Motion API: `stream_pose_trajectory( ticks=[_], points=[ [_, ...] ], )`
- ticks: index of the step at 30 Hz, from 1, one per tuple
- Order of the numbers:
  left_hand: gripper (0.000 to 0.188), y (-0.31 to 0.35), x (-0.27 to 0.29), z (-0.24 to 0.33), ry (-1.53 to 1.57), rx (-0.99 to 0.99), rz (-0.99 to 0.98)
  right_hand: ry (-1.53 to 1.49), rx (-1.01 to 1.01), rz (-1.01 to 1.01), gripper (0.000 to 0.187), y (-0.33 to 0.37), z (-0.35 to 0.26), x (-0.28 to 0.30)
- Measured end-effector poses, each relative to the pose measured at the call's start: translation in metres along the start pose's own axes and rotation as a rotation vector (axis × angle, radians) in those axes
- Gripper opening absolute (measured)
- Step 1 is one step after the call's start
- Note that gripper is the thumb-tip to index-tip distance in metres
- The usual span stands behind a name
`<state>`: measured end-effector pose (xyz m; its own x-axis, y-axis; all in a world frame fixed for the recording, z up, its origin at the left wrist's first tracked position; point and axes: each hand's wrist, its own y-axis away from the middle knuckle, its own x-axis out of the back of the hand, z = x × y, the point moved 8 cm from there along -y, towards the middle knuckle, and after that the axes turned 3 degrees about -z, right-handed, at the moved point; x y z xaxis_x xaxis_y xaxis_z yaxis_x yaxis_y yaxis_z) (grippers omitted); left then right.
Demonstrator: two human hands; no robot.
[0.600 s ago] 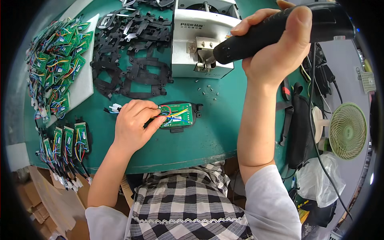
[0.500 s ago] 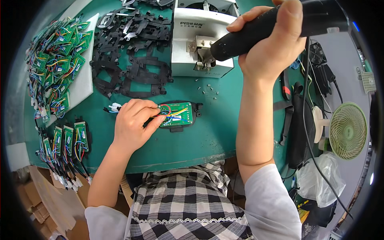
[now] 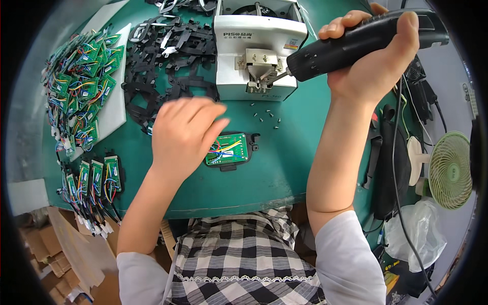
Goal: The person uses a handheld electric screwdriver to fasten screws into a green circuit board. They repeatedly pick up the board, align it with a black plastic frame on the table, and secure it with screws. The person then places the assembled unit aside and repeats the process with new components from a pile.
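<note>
My right hand (image 3: 373, 81) is wrapped round a black electric screwdriver (image 3: 330, 55), tilted with its bit down to the left. The bit's tip meets the metal outlet of a white screw feeder (image 3: 236, 71). My left hand (image 3: 183, 132), slightly blurred, hovers above the bench with thumb and forefinger apart and nothing seen between them. Just right of it, a green circuit board (image 3: 235, 148) with red, yellow and blue wires lies in a black plastic bracket (image 3: 229, 168). The hand covers the board's left side and where its wires lead.
Loose screws (image 3: 262, 120) lie before the feeder. Black plastic brackets (image 3: 175, 43) are heaped at the back. Wired boards (image 3: 84, 86) pile up at far left by a white foam sheet (image 3: 116, 109); several mounted boards (image 3: 96, 178) stand nearer. A green fan (image 3: 450, 170) and hanging cable (image 3: 395, 178) are right.
My left hand has let go of the board's wires and lifted slightly rightward. The screwdriver has drawn back to the right, so its bit now shows at the feeder's outlet.
</note>
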<state>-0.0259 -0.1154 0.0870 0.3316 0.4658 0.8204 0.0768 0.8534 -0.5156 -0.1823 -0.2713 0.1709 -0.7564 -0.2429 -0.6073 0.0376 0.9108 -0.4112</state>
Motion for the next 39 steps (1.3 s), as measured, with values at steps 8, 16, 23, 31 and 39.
stream_pose_trajectory(
  ticks=[8,16,23,31,39],
  points=[
    [0.019,-0.046,-0.013,0.019,-0.11,-0.161,0.012,0.009,-0.013,0.029,0.05,0.001,-0.002,-0.003],
    [0.038,0.028,0.0,-0.002,0.036,0.014,-0.172,0.202,0.197,-0.336,0.04,0.018,0.015,-0.032],
    [0.032,0.067,-0.011,-0.017,0.11,0.123,-0.129,0.166,0.19,-0.239,0.043,0.027,0.016,-0.038],
    [0.016,0.063,-0.016,-0.023,0.171,0.155,-0.084,0.322,0.276,-0.156,0.056,0.026,0.0,-0.043],
    [0.016,0.066,-0.016,-0.025,0.217,0.14,-0.059,0.266,0.312,-0.339,0.052,0.027,0.015,-0.041]
  ],
)
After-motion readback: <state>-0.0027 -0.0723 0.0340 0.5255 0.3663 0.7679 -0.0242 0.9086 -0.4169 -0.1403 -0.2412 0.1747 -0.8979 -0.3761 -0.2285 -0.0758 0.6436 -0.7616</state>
